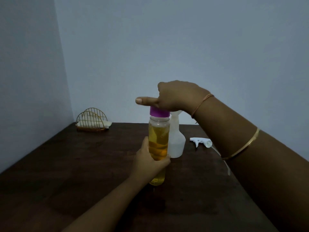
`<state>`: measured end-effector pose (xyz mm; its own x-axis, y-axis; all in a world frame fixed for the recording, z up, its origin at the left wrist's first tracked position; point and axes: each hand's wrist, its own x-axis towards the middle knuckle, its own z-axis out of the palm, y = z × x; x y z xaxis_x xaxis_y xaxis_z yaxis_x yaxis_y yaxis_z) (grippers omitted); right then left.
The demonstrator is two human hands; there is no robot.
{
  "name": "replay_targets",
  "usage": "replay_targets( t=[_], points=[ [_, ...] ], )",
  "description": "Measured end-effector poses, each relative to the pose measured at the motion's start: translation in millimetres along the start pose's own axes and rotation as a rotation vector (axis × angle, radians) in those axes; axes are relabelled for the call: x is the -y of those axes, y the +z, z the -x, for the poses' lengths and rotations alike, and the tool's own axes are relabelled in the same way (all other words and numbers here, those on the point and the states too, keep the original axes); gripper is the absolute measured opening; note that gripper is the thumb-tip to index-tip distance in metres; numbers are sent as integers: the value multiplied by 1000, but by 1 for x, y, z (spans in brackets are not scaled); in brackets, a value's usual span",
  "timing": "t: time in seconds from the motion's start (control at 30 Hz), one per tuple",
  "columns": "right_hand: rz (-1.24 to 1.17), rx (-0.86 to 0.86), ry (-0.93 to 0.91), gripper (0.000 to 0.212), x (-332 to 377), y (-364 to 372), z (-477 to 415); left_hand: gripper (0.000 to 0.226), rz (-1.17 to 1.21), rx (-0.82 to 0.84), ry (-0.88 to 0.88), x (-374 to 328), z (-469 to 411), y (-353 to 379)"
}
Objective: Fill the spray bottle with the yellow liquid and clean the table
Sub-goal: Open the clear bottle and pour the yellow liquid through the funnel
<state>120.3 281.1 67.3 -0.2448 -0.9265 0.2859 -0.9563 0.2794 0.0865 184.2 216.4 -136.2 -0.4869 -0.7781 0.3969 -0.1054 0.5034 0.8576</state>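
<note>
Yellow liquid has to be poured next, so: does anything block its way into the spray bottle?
Yes: the purple cap closes its bottle, right hand on it. The spray bottle stands open behind.

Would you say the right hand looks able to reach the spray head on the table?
Probably yes: the spray head lies in the open beside the right forearm, though the right hand must first release the purple cap.

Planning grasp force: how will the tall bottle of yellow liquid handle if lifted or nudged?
Probably heavy for its size: the bottle looks mostly full. Tall and narrow, so likely tippy if pushed near the purple cap. Smooth clear wall may be slippery; the left hand wraps it mid-body.
</note>
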Motion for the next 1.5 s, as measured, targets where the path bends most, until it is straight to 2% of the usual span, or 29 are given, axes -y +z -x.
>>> replay_targets(
  t=[0.07, 0.13, 0.3, 0.4, 0.53, 0.7, 0.83, 1.03, 1.17, 1.23, 1.33, 1.4, 1.5],
  points=[
    [37, 35, 9, 77, 0, 6, 1, 53, -3, -7, 6, 0, 0, 1],
    [-34, 69, -23, 64, -2, 9, 0, 51, -3, -15, 9, 0, 0, 1],
    [-484, 88, -66, 43, -24, 3, 2, 51, 23, -22, 10, 2, -1, 1],
    [-740, 3, 11, 45, -48, 7, 11, 50, 25, -12, 23, 2, 0, 0],
    [-840, -26, 142, 22, -72, 50, 22, 49, 27, -33, 43, 2, 0, 0],
    [-754, -14, 265, 34, -91, 132, 40, 50, 13, -60, 57, 1, 2, -1],
    [-693, -44, 347, 41, -109, 169, 50, 49, -3, -70, 73, -1, 3, -1],
    [-597, 52, 294, 29, -121, 197, 54, 49, -3, -69, 75, -2, 3, -1],
    [-572, 54, 244, 34, -119, 194, 59, 50, -3, -76, 79, -3, 4, 0],
    [-630, -27, 215, 33, -110, 187, 60, 51, -8, -77, 80, -3, 4, 0],
    [-826, -241, 82, 31, -90, 174, 62, 49, -10, -77, 90, -4, 4, 0],
    [-991, -227, -32, 40, -73, 164, 64, 46, -1, -77, 95, -5, 5, 2],
    [-1211, -91, -155, 51, -47, 156, 64, 41, -32, -97, 108, -5, 5, 8]
  ],
)
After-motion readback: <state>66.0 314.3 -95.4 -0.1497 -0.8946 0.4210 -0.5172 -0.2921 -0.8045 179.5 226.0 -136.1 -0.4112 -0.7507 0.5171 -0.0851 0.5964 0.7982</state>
